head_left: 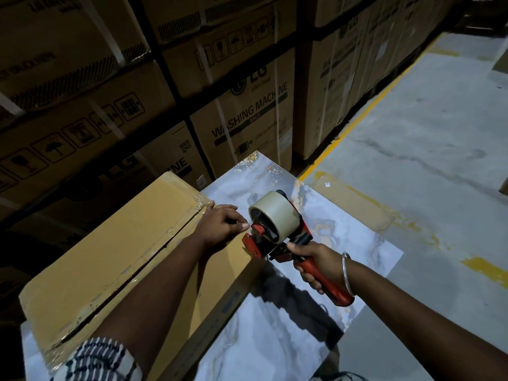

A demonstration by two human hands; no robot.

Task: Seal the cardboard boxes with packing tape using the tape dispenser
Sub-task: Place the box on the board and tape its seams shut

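Observation:
A long brown cardboard box [115, 251] lies on a marbled table [277, 320], its two top flaps meeting along a centre seam with old clear tape on it. My right hand [316, 266] grips the red handle of a tape dispenser [277, 229] that carries a beige tape roll, held just off the box's far right edge. My left hand [222, 225] rests on the box's far end, with thumb and finger pinching at the dispenser's front, where the tape end comes out. The tape end itself is too small to make out.
Tall stacks of strapped washing-machine cartons [247, 105] stand close behind the table. To the right lies grey concrete floor [428, 149] with a yellow line [354, 125] and a flat piece of cardboard [354, 204] on it.

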